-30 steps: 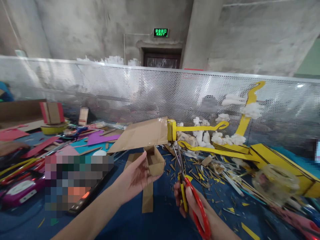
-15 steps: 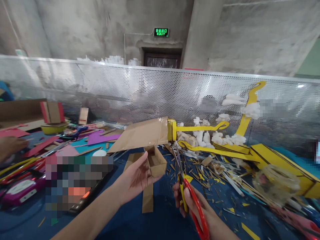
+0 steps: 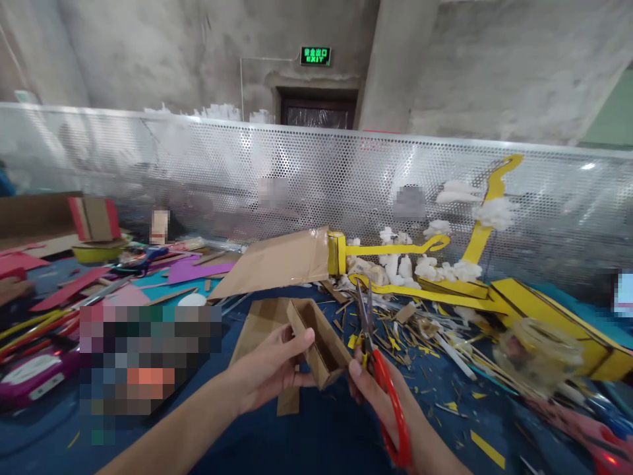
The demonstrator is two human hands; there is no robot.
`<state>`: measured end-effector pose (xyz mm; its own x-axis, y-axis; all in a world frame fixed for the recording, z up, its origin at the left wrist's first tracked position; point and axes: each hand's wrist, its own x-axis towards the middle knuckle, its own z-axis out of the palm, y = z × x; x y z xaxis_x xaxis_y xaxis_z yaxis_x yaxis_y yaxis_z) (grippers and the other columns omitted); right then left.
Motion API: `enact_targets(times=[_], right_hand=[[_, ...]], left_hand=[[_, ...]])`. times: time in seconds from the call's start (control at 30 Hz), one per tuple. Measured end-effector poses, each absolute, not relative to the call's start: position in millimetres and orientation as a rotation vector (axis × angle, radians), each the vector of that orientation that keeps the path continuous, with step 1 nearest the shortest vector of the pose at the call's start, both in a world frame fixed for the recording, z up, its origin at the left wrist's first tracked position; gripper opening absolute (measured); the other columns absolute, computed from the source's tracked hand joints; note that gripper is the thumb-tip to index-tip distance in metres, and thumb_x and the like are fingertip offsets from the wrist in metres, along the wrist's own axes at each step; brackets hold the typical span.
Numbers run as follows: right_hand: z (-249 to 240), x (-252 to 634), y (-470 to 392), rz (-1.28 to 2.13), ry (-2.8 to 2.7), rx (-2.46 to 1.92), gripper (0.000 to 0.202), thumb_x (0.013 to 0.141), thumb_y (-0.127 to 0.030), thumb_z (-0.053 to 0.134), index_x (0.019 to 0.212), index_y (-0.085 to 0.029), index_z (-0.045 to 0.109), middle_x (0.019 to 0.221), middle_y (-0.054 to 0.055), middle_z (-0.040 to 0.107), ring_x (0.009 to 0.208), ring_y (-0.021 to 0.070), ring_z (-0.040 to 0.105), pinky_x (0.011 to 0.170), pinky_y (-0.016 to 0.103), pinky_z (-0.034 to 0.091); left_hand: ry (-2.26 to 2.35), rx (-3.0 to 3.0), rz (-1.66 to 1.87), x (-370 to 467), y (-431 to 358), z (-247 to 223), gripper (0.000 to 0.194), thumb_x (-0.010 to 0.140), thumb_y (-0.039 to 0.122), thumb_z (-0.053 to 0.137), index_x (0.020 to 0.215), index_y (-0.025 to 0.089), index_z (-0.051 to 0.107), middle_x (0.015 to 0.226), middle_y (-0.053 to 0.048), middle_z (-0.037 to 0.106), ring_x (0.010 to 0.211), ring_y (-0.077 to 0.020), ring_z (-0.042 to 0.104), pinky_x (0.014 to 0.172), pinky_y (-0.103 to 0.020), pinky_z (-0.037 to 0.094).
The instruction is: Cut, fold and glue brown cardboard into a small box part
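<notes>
My left hand (image 3: 277,366) is closed on a small open cardboard box (image 3: 341,353), thumb over its near rim and fingers beneath. The box is tilted, its hollow side facing up toward me. In my right hand (image 3: 380,389) is a pair of scissors (image 3: 390,402) with red and yellow handles, the blades pointing away from me and slightly parted. The right fingertips are at the box's right corner. Behind and below the box lies a flat cardboard piece (image 3: 257,323) on the blue table, with a narrow cardboard strip (image 3: 288,399) nearer me.
A large cardboard sheet (image 3: 277,260) with a yellow end stands behind. Yellow cut-outs (image 3: 544,310), a tape roll (image 3: 539,349) and scraps lie right; coloured paper (image 3: 198,270) and a purple glue gun (image 3: 39,376) lie left. A perforated metal panel (image 3: 222,171) borders the back.
The small box has turned and shifted right in my left hand, its opening now more toward me. My right hand's fingers have come up to its corner, scissors still held.
</notes>
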<state>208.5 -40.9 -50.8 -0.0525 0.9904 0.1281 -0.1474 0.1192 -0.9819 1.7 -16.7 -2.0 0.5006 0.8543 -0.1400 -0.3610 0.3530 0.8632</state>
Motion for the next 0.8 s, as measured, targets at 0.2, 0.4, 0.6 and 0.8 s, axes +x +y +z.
enact_targets(times=[0.2, 0.4, 0.6, 0.8], right_hand=[[-41.1, 211.9, -46.6, 1.152, -1.281, -1.085, 0.044, 0.082, -0.062, 0.075, 0.093, -0.023, 0.06, 0.073, -0.001, 0.062, 0.065, 0.0178, 0.059, 0.061, 0.028, 0.048], [-40.0, 247.6, -27.5, 0.506, -1.715, -1.448, 0.027, 0.084, -0.034, 0.069, 0.106, -0.02, 0.064, 0.104, 0.011, 0.068, 0.098, 0.0304, 0.065, 0.09, 0.044, 0.05], [-31.3, 264.5, -25.6, 0.448, -1.623, -1.54, 0.007, 0.085, -0.026, 0.067, 0.081, -0.022, 0.064, 0.097, 0.012, 0.065, 0.101, 0.0339, 0.062, 0.097, 0.051, 0.044], [-9.0, 251.5, -70.8, 0.881, -1.627, -1.26, 0.039, 0.101, -0.049, 0.054, 0.132, -0.025, 0.057, 0.102, 0.006, 0.074, 0.093, 0.0231, 0.072, 0.084, 0.037, 0.057]], left_hand=[[0.717, 0.865, 0.887, 3.9, -12.4, -5.5, 0.058, 0.084, 0.037, 0.083, 0.133, 0.021, 0.056, 0.135, -0.017, 0.069, 0.119, -0.0321, 0.068, 0.081, -0.038, 0.061], [0.849, 0.795, 1.054, -1.3, 3.9, -7.0, 0.048, 0.086, 0.037, 0.081, 0.126, 0.022, 0.061, 0.129, -0.015, 0.073, 0.108, -0.0275, 0.074, 0.078, -0.034, 0.062], [0.859, 0.97, 1.165, 0.8, -1.8, 4.9, 0.062, 0.078, 0.031, 0.088, 0.132, 0.024, 0.06, 0.127, -0.009, 0.074, 0.115, -0.0275, 0.072, 0.094, -0.035, 0.059], [0.85, 1.192, 1.159, 18.3, -21.8, 4.1, 0.069, 0.067, 0.028, 0.095, 0.128, 0.02, 0.065, 0.12, -0.012, 0.077, 0.12, -0.0329, 0.068, 0.105, -0.042, 0.053]])
